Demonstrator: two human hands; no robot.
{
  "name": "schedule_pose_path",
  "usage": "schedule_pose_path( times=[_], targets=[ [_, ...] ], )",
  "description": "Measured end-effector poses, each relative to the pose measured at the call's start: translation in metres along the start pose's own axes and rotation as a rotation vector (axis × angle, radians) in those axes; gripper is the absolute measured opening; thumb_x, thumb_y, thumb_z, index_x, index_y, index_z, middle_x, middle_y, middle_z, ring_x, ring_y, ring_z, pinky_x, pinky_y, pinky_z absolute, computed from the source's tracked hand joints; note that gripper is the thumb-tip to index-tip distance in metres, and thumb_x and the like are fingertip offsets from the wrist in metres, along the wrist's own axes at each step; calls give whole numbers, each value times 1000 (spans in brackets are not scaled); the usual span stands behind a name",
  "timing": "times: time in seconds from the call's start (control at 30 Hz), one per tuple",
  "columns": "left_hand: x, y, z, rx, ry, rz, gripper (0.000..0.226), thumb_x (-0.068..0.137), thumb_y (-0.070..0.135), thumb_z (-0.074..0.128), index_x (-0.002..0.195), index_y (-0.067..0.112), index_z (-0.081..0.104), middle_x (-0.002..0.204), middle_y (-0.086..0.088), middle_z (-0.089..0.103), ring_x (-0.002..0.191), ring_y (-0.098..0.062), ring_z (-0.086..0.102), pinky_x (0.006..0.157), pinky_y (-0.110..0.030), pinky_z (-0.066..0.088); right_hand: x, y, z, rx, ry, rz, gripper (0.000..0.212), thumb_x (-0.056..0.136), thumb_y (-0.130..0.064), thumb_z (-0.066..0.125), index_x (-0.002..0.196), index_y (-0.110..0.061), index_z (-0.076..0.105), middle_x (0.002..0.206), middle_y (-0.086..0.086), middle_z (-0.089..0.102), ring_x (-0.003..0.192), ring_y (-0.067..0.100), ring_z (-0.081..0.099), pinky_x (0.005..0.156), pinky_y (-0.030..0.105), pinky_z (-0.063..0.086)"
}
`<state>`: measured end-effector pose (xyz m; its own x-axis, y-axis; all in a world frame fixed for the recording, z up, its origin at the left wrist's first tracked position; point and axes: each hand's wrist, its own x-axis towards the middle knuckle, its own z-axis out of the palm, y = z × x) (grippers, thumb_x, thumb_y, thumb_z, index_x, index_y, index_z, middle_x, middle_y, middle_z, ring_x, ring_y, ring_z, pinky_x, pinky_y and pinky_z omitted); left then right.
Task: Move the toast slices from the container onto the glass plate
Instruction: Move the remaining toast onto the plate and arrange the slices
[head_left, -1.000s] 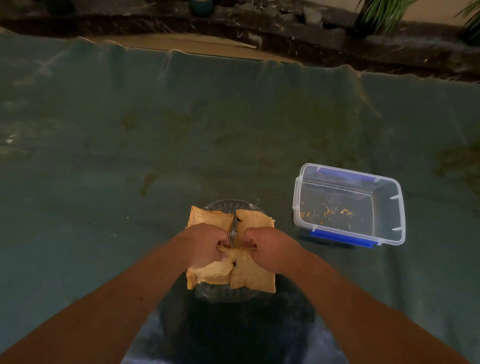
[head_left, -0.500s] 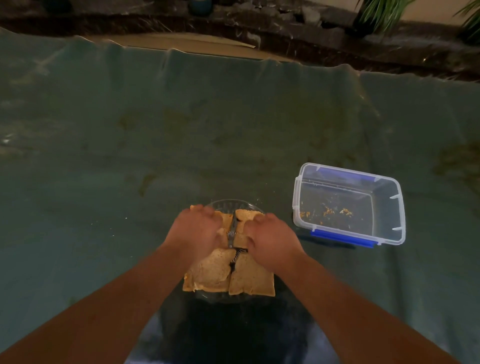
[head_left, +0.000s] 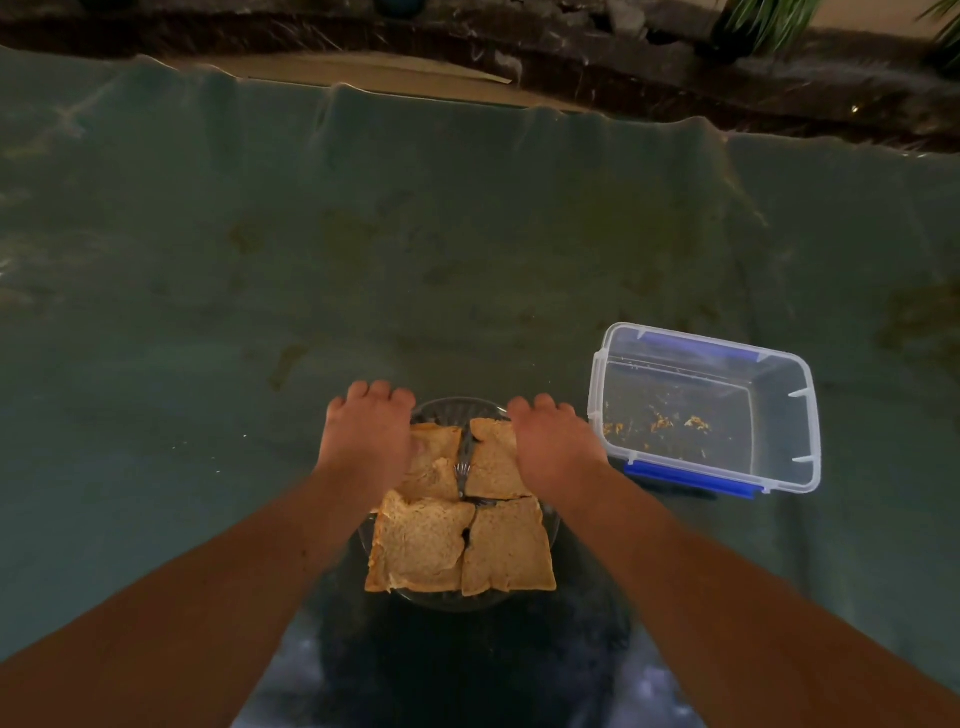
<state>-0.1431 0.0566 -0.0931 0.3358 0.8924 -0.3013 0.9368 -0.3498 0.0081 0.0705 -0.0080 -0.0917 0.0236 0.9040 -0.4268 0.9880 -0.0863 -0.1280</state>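
Several toast slices lie side by side in a square on the glass plate (head_left: 457, 408): near-left slice (head_left: 421, 545), near-right slice (head_left: 506, 545), far-left slice (head_left: 435, 465), far-right slice (head_left: 493, 460). My left hand (head_left: 366, 441) lies palm down over the outer edge of the far-left slice, knuckles past the plate's rim. My right hand (head_left: 550, 447) covers the outer edge of the far-right slice. The curled fingertips of both hands are hidden. The clear container (head_left: 595, 395) with blue clips stands to the right, holding only crumbs.
A thin metal utensil (head_left: 464, 462), seemingly a fork, shows in the gap between the far slices. A green cloth (head_left: 467, 234) covers the table. Beyond its far edge run a dark stone ledge (head_left: 571, 57) and plants (head_left: 769, 21).
Both hands have slid from the middle of the toast outward and away from me, to the far sides of the plate. The near two slices are now uncovered and lie flat.
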Motion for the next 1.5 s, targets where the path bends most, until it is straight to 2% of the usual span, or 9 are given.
schedule_pose_path(
  times=[0.23, 0.37, 0.5, 0.7, 1.0, 1.17, 1.3, 1.4, 1.5],
  targets=[
    [2, -10, 7, -158, -42, -118, 48, 83, 57, 75, 103, 18, 56, 101, -6, 66, 98, -32, 63, 71, -40, 46, 8, 6, 0, 68, -57, 30, 57, 81, -7, 73, 132, -14, 48, 113, 12, 59, 102, 31, 60, 87, 46, 55],
    [5, -11, 5, -287, -42, -115, 36, 85, 50, 76, 100, 21, 60, 97, -4, 61, 93, -32, 63, 69, -38, 45, 13, 8, -4, 107, -53, 22, 50, 80, -3, 71, 126, -12, 52, 100, 8, 54, 94, 28, 60, 80, 41, 55],
    [10, -5, 4, -377, -8, -114, 31, 84, 50, 77, 93, 27, 57, 87, 5, 51, 79, -23, 53, 66, -35, 41, 17, 9, -8, 103, -36, -6, 48, 80, 0, 69, 125, -9, 53, 107, 12, 55, 96, 31, 60, 73, 38, 48],
    [15, -4, 6, -353, 21, -56, 25, 89, 41, 75, 108, 26, 68, 103, 0, 63, 99, -26, 61, 75, -37, 49, 16, 6, -3, 126, -83, 53, 53, 83, -5, 67, 129, -15, 44, 101, 10, 52, 98, 34, 62, 75, 42, 50],
    [21, -4, 9, -338, 46, -28, 22, 89, 40, 73, 106, 27, 67, 104, -1, 63, 103, -28, 58, 78, -42, 51, 23, 10, -9, 149, -42, 89, 53, 80, 0, 68, 127, -13, 47, 91, 6, 43, 89, 31, 61, 68, 39, 49],
    [6, 1, 12, -74, 168, 144, 45, 82, 41, 76, 119, 22, 61, 120, -7, 58, 110, -33, 53, 87, -51, 50, 10, 6, -7, 3, 98, -3, 54, 77, -6, 70, 127, -15, 50, 111, 11, 56, 101, 30, 56, 81, 45, 53],
    [-21, 4, 23, -124, 169, 414, 54, 83, 57, 58, 122, 19, 61, 134, -11, 59, 123, -36, 53, 97, -54, 49, -18, -4, 8, 43, 218, -183, 42, 87, -32, 59, 127, -20, 53, 120, 10, 58, 111, 30, 52, 93, 49, 50],
    [-39, 2, 38, -53, 56, 498, 79, 81, 76, 50, 132, 18, 61, 147, -13, 55, 138, -36, 46, 110, -57, 41, -44, -7, 30, 73, 108, -227, 68, 92, -56, 45, 149, -20, 39, 152, 17, 42, 146, 42, 28, 119, 60, 24],
    [-51, -3, 49, 34, 5, 537, 89, 85, 79, 46, 146, 15, 50, 159, -13, 42, 150, -36, 29, 118, -60, 30, -65, -11, 49, -8, 127, -284, 78, 97, -61, 37, 158, -13, 27, 166, 21, 23, 154, 43, 6, 122, 62, 9]
  ],
)
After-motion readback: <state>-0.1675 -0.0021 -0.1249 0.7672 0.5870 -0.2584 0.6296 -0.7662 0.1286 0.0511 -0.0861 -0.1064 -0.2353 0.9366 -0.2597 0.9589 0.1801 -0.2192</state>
